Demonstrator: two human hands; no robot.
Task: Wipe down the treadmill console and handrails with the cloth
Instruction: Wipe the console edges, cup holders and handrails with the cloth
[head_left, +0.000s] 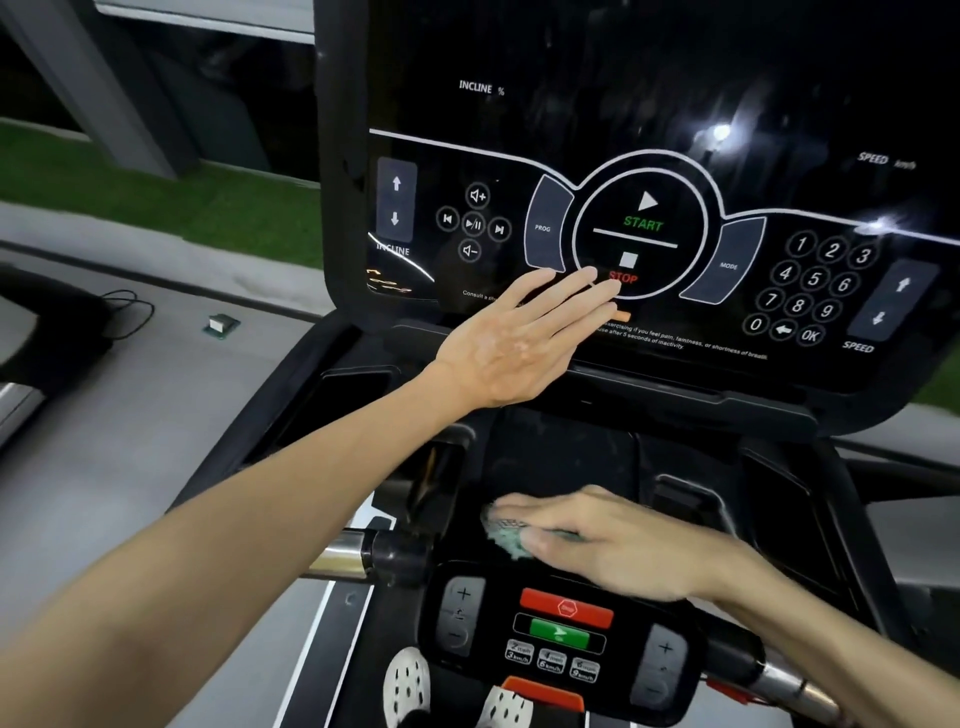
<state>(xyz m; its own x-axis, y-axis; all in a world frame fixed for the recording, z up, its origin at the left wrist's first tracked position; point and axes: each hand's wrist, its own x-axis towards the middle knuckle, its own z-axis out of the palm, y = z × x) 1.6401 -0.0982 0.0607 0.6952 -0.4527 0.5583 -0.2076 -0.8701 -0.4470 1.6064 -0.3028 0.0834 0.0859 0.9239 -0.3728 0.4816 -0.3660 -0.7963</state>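
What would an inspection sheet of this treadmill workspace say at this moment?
Surface: console screen dark, glossy, with light reflections.
Job's things: cloth pressed flat on the tray below the screen; left handrail chrome, bare.
Clutter: small box on the floor.
Grippers: left hand open, fingers by the STOP label; right hand flat on the cloth, blurred.
Cables: black cable looped on the floor, left.
Surroundings: grey floor, green turf strip.

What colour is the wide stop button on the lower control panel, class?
Red, above a green button; the stop button shows clearly in the head view.
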